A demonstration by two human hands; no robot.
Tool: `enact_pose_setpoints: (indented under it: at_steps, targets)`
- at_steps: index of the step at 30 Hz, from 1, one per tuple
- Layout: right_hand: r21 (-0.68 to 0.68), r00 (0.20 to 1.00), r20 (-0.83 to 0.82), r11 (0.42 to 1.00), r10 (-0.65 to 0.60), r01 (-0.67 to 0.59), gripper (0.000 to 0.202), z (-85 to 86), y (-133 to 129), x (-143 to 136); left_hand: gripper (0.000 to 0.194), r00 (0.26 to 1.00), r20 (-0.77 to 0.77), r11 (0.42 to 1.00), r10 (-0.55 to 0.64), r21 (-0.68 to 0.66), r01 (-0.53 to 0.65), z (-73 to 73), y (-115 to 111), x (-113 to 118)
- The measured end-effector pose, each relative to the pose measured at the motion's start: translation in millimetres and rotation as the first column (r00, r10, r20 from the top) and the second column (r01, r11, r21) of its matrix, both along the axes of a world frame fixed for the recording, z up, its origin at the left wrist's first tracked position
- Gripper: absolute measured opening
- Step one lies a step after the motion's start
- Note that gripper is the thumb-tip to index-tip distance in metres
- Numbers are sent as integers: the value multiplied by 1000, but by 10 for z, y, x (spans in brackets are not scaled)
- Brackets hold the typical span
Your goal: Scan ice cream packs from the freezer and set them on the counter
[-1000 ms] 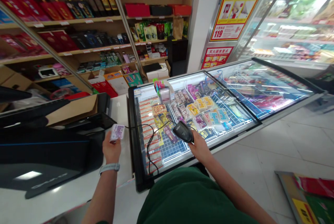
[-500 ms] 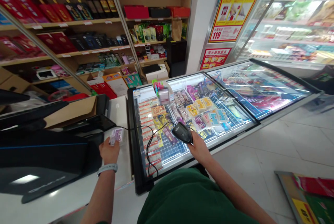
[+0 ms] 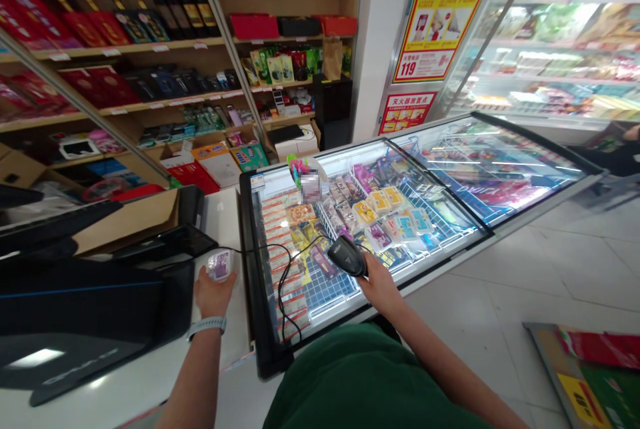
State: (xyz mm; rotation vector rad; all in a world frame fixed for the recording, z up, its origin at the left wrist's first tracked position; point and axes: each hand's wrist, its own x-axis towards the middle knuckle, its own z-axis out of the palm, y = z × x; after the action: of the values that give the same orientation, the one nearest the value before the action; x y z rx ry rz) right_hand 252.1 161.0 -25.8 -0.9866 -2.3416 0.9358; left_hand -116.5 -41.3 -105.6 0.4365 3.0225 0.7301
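Note:
My left hand is at the white counter, its fingers and thumb around the sides of a small purple-and-white plastic pack. My right hand grips the handle of a black barcode scanner above the chest freezer's glass lid. From the scanner a black cable loops over the lid toward the counter. Several similar packs with yellow labels, blue labels and a purple label lie together at the freezer, beyond the scanner.
A dark checkout machine fills the left of the counter. The chest freezer stands alongside, with a black frame. Behind are shelves with bottles and boxes. Part of another person shows at the far right.
My left hand has opened slightly wider around the small pack, which now shows more of its face. The whole view has shifted a little; the scanner stays in my right hand.

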Motion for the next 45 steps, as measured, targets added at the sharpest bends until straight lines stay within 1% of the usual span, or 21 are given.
enact_pose_setpoints:
  at_steps: [4,7,10,12,14,18,22,26,30,35,41,45]
  targets:
    - [-1,1000,-7,1000,-5,5,42,14,-7,5,96,999,23,1000,26,-11,-25,29,27,35]
    - [-1,1000,-7,1000,-7,7,43,17,-13,12,96,999,34,999,35,-18,-35,80,52,64]
    - [-11,1000,-13,1000,-12,12,44,29,-23,20,98,997,41,997,70,-45,-68,139,77,116]
    - [-19,1000,-17,1000,-15,14,44,38,-28,24,97,996,14,995,88,-55,-87,174,92,163]
    - [-25,1000,-18,1000,-16,16,44,44,-28,27,95,997,-29,995,78,-53,-80,199,105,212]
    - [-31,1000,-19,999,-16,15,44,43,-18,29,87,990,-143,999,14,-43,-20,221,144,276]
    - [-29,1000,-19,999,-21,20,42,40,-18,32,79,955,-288,998,-68,-34,60,242,219,315]
    - [-26,1000,-17,999,-22,21,45,28,-19,37,71,924,-351,989,-150,-36,146,297,334,386]
    - [-25,1000,-8,999,-30,30,45,-4,-13,44,68,912,-350,976,-212,-33,214,320,472,473]
    - [-25,999,-10,999,-35,35,42,-34,-8,59,65,897,-312,948,-314,-47,316,250,668,583]
    - [-34,998,-21,998,-51,50,43,-27,-15,78,64,847,-269,886,-459,-66,459,134,920,746]
    - [-46,998,-34,997,-58,56,45,4,-19,79,64,808,-267,845,-525,-47,534,101,1106,863]
